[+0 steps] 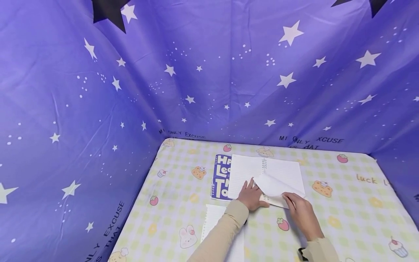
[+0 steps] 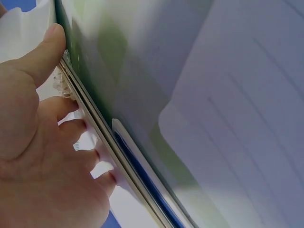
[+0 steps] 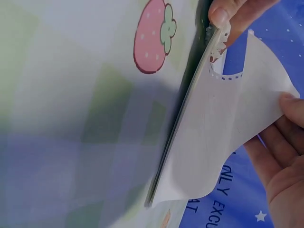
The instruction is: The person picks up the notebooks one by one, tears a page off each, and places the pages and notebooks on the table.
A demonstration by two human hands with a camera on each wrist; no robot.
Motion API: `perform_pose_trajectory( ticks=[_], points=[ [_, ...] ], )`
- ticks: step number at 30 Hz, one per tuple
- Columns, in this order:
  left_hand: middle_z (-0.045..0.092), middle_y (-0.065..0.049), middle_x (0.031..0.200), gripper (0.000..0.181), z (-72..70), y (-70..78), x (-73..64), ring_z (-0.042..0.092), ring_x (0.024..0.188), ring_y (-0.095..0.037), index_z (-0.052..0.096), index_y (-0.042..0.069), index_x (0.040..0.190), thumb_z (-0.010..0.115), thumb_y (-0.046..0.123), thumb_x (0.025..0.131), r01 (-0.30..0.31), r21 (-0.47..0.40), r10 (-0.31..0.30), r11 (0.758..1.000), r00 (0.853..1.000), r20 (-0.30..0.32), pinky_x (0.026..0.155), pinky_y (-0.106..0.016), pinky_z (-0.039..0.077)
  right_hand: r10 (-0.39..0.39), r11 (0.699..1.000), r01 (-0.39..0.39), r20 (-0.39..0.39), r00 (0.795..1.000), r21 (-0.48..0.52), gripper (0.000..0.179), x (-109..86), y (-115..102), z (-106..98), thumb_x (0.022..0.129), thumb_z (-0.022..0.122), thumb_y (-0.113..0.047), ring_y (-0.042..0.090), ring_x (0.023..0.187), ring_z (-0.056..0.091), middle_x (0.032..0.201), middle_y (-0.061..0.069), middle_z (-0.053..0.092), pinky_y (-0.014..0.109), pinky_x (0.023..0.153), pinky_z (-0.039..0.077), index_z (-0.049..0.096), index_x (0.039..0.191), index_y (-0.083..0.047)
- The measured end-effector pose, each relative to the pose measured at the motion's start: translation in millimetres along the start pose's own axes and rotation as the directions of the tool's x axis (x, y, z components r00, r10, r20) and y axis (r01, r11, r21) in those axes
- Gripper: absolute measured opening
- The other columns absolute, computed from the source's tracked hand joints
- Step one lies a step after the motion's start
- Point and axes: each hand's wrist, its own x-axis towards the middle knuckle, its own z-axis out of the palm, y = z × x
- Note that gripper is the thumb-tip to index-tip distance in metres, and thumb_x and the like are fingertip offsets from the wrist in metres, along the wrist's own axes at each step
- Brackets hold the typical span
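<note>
A spiral notebook [image 1: 243, 171] lies spread on the table, with lined pages on both sides of its ring binding [image 1: 264, 166]. My left hand [image 1: 251, 198] rests on the lower left page, fingers spread and thumb beside the rings. My right hand [image 1: 304, 214] pinches the edge of a white page [image 1: 273, 185], which bends up from the right side. In the right wrist view, punched holes along that page [image 3: 256, 80] show free of the rings near the bottom, while its far end is hidden. In the left wrist view, my left thumb [image 2: 45, 54] lies at the notebook's lower edge.
A purple notebook [image 1: 221, 178] with big white letters lies partly under the spread one. Nearer my body, a loose lined sheet [image 1: 213, 218] with a punched edge lies partly beneath my left forearm. The checked tablecloth [image 1: 353, 207] ends at purple star curtains [image 1: 229, 72].
</note>
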Motion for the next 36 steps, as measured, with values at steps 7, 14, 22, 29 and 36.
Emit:
perform_pose_trajectory(
  ticks=[7, 14, 22, 29, 36],
  points=[
    [0.035, 0.013, 0.158, 0.073, -9.2, 0.5, -6.6, 0.015, 0.153, -0.016, 0.051, 0.029, 0.146, 0.050, 0.073, 0.088, 0.007, 0.019, -0.007, 1.000, 1.000, 0.021, 0.125, -0.033, 0.018, 0.035, 0.999, -0.033, -0.063, 0.997, 0.032, 0.012, -11.9, -2, -5, 0.096, 0.064, -0.007, 0.039, 0.100, 0.068, 0.103, 0.014, 0.074, 0.049, 0.086, 0.049, 0.072, 0.103, -0.002],
    [0.023, 0.013, 0.164, 0.081, -7.3, -0.1, -10.0, 0.016, 0.153, -0.015, 0.032, 0.035, 0.155, 0.055, 0.071, 0.086, 0.003, -0.026, -0.003, 1.000, 1.000, -0.001, 0.124, -0.031, 0.017, 0.092, 0.996, -0.089, -0.131, 0.987, 0.029, 0.010, -23.2, -4, -12, 0.096, 0.064, -0.010, 0.013, 0.088, 0.068, 0.100, 0.007, 0.074, 0.016, 0.078, 0.049, 0.072, 0.103, -0.008],
    [0.020, 0.012, 0.165, 0.077, -7.1, -3.2, -9.6, 0.018, 0.152, -0.017, 0.023, 0.032, 0.158, 0.057, 0.055, 0.094, -0.042, 0.168, 0.042, 0.985, 0.999, 0.000, 0.123, -0.032, 0.021, 0.143, 0.988, -0.129, -0.189, 0.971, 0.081, 0.009, -35.3, -5, -20, 0.093, 0.067, -0.005, -0.022, 0.084, 0.047, 0.099, 0.011, 0.074, -0.002, 0.073, 0.040, 0.073, 0.100, -0.005],
    [0.018, 0.011, 0.165, 0.075, -14.8, -2.9, -14.5, 0.016, 0.153, -0.018, 0.021, 0.032, 0.159, 0.056, 0.052, 0.095, -0.040, 0.097, 0.037, 0.995, 0.999, 0.027, 0.124, -0.035, 0.020, 0.209, 0.977, -0.198, -0.192, 0.959, 0.078, 0.010, -44.7, -6, -27, 0.094, 0.066, -0.006, -0.025, 0.083, 0.044, 0.099, 0.013, 0.074, -0.003, 0.070, 0.039, 0.073, 0.101, -0.004],
    [0.015, 0.011, 0.166, 0.074, -13.2, -1.8, -10.9, 0.012, 0.154, -0.018, 0.020, 0.032, 0.159, 0.055, 0.050, 0.096, -0.039, 0.060, 0.036, 0.997, 0.998, 0.043, 0.125, -0.036, 0.016, 0.244, 0.969, -0.232, -0.163, 0.956, 0.088, 0.013, -53.2, -7, -31, 0.097, 0.063, -0.010, -0.028, 0.086, 0.040, 0.098, 0.016, 0.074, -0.006, 0.070, 0.038, 0.073, 0.101, -0.002]
  ],
)
